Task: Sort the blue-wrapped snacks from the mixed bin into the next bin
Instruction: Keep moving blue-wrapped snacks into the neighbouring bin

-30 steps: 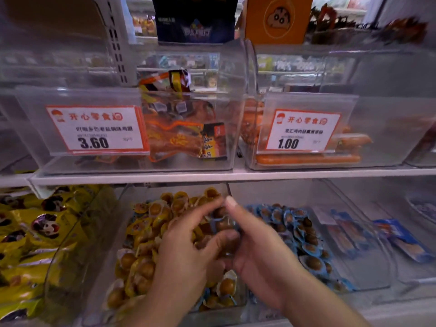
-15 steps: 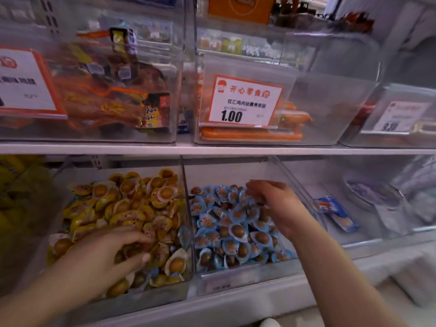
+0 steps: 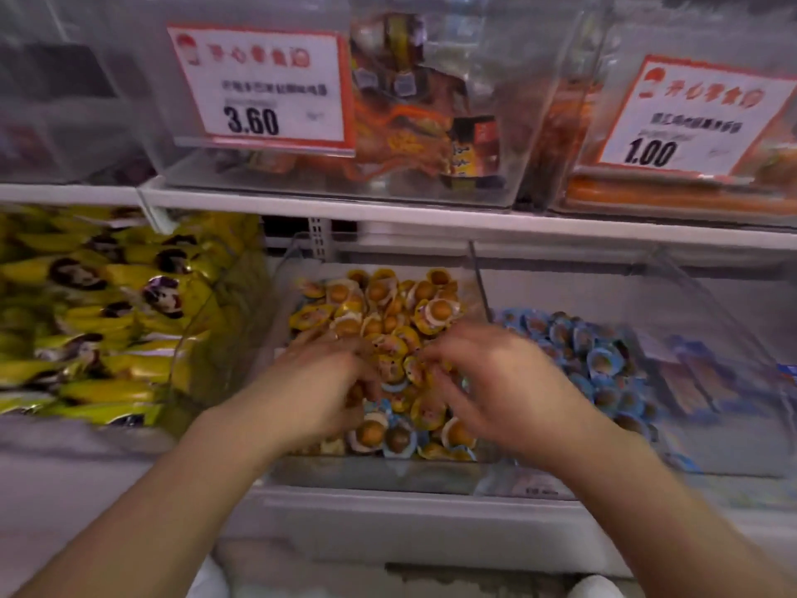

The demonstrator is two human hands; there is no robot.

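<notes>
Picking the blue-wrapped snacks (image 3: 399,442) out of the yellow ones looks like the step in hand, and they sit low at the front of the mixed bin (image 3: 371,474), half buried. At least three or four blue wrappers show there, near the front wall and between the two hands; more may lie underneath, hidden. The yellow-wrapped snacks (image 3: 388,308) far outnumber them, several dozen heaped toward the back, too many and too blurred to count one by one.

Both hands are down in the heap. The left hand (image 3: 327,381) has its fingers curled into the pile, and the right hand (image 3: 496,381) has its fingers bent and spread over the snacks; motion blur keeps me from telling whether either one is gripping a wrapper.

To do this well, I would rake the yellow ones back with one hand so the blue edges come clear, then pinch each blue wrapper singly rather than scooping, since a scoop would likely carry yellow ones across too.

Just to the right, across a clear divider, the next bin (image 3: 711,468) holds one pile of blue snacks (image 3: 595,356), a few dozen by the look of it. Above are two price signs, 3.60 (image 3: 258,84) and 1.00 (image 3: 690,114).
</notes>
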